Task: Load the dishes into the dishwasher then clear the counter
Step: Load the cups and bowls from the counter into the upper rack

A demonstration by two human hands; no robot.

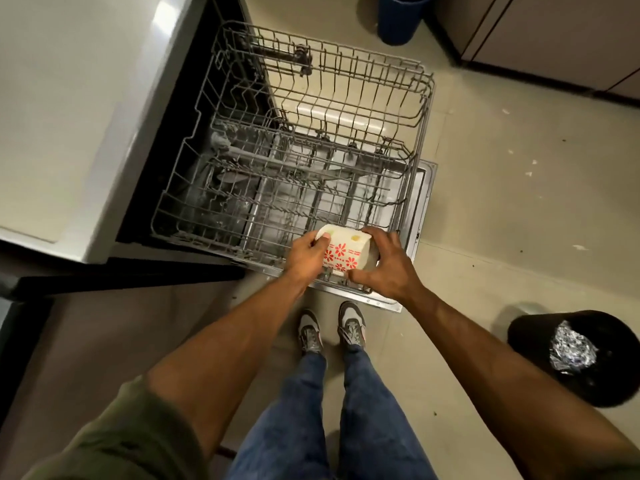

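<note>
A white bowl with red flower print (pixel 346 249) lies tilted on its side at the near edge of the lower dishwasher rack (pixel 194 216). My left hand (pixel 306 252) grips its left rim, thumb on the edge. My right hand (pixel 384 263) curls round its right side and base. The upper rack (pixel 424 98) is pulled out further away and holds no dishes that I can see. Both racks extend over the open dishwasher door (pixel 424 199).
The counter top (pixel 69 116) runs along the left above the dishwasher. A black bin (pixel 540 348) with crumpled foil stands on the floor at right, a blue bin (pixel 398 19) at the far end. My feet stand just before the door's edge.
</note>
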